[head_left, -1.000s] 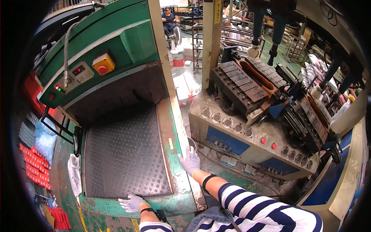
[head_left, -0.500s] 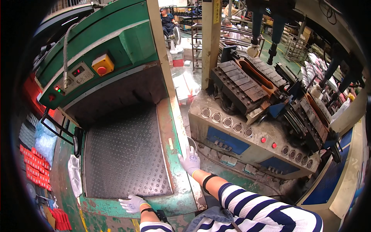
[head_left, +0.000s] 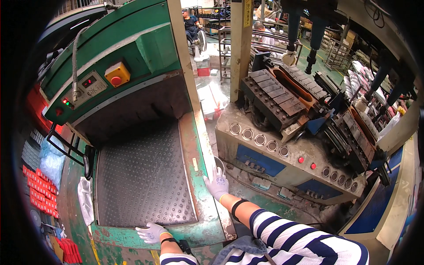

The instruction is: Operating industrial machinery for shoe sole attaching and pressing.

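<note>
My left hand (head_left: 151,233), in a pale grey glove, lies on the green front edge of a press-like machine (head_left: 212,232), fingers spread and nothing in them. Against the machine's right side rail rests my right hand (head_left: 217,184), gloved the same way, its fingers stretched out and its palm hidden. Between the rails lies a dark studded mat (head_left: 141,181) with nothing on it. Above the mat, the green housing carries a red stop button (head_left: 116,81) on a yellow box and a small control panel (head_left: 88,86) with a lit display.
To the right stands a second machine with clamp-like blocks (head_left: 276,95), round gauges (head_left: 260,140) and red buttons (head_left: 301,160). Red boxes (head_left: 42,190) are stacked at the left. Farther back, a person (head_left: 192,26) sits near a fan (head_left: 202,42); another person (head_left: 265,35) is beyond the racks.
</note>
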A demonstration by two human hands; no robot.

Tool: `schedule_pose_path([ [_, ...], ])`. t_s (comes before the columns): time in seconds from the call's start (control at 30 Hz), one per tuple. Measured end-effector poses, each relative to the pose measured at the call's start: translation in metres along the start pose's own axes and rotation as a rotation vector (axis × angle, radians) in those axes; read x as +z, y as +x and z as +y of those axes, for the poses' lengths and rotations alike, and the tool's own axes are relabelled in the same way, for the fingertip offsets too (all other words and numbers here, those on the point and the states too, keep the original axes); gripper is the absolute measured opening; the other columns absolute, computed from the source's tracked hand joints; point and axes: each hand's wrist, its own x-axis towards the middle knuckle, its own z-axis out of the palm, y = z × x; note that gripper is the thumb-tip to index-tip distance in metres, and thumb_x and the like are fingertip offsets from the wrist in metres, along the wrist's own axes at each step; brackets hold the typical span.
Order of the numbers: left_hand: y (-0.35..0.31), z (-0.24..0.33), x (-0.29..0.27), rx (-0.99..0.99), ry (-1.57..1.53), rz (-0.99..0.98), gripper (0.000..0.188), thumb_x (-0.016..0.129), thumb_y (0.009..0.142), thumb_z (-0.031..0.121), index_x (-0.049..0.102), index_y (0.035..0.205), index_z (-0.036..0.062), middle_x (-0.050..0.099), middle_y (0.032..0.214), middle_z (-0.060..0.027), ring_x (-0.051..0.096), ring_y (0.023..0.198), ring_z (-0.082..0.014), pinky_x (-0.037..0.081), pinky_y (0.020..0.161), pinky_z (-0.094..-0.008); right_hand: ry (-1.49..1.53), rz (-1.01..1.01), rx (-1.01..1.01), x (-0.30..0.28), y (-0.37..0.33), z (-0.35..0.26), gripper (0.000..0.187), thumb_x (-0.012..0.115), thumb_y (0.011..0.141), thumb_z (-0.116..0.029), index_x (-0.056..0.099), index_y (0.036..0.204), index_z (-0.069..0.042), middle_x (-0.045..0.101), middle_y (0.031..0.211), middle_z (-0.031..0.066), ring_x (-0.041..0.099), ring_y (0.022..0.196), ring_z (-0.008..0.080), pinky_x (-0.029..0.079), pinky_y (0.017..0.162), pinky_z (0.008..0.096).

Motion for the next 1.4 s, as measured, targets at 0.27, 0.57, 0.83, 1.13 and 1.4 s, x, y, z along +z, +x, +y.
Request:
schedule_pose_path([
  [0.27, 0.001, 0.001, 0.000, -0.002, -0.013, -0.003, 0.059, 0.043, 0.097, 0.033, 0.034, 0.153, 0.0186, 0.043, 0.153, -0.0071, 0.038, 0.143, -0.0245, 0.030, 0.116, -0.0485, -0.008, -0.009, 0.018, 0.000, 0.000, 0.000, 0.082, 0.052, 0.092, -0.058, 0.032, 0.153, -0.007, 0.036, 0.155, 0.0220, 0.048, 0.132, 0.0411, 0.043, 0.105, 0.0501],
  [0.57, 0.002, -0.002, 0.005, 0.018, 0.004, 0.020, 0.058, 0.043, 0.097, 0.033, 0.034, 0.153, 0.0186, 0.043, 0.153, -0.0072, 0.039, 0.142, -0.0248, 0.030, 0.116, -0.0477, -0.016, -0.019, 0.018, -0.001, 0.000, -0.001, 0.082, 0.052, 0.092, -0.057, 0.030, 0.154, -0.008, 0.036, 0.154, 0.0220, 0.048, 0.132, 0.0413, 0.043, 0.104, 0.0502],
  [0.83, -0.003, 0.002, -0.008, 0.008, 0.007, -0.007, 0.059, 0.043, 0.097, 0.034, 0.034, 0.153, 0.0189, 0.043, 0.153, -0.0073, 0.039, 0.142, -0.0246, 0.030, 0.117, -0.0478, -0.005, -0.004, 0.003, -0.003, -0.001, -0.002, 0.081, 0.052, 0.092, -0.057, 0.031, 0.153, -0.007, 0.036, 0.154, 0.0216, 0.049, 0.131, 0.0411, 0.044, 0.103, 0.0502],
  [1.13, -0.001, 0.001, -0.005, 0.009, -0.016, -0.003, 0.059, 0.045, 0.097, 0.034, 0.035, 0.153, 0.0188, 0.044, 0.153, -0.0078, 0.040, 0.141, -0.0249, 0.030, 0.116, -0.0482, -0.041, 0.097, -0.035, 0.011, 0.001, 0.004, 0.078, 0.054, 0.092, -0.055, 0.032, 0.152, -0.011, 0.042, 0.148, 0.0210, 0.056, 0.120, 0.0394, 0.046, 0.099, 0.0510],
  [1.4, -0.002, 0.001, -0.005, 0.011, -0.007, 0.008, 0.060, 0.046, 0.097, 0.034, 0.034, 0.153, 0.0189, 0.044, 0.153, -0.0080, 0.040, 0.142, -0.0252, 0.030, 0.116, -0.0492, -0.031, 0.104, -0.037, 0.012, 0.001, 0.005, 0.077, 0.054, 0.092, -0.055, 0.034, 0.152, -0.010, 0.043, 0.147, 0.0213, 0.057, 0.119, 0.0398, 0.046, 0.098, 0.0512],
])
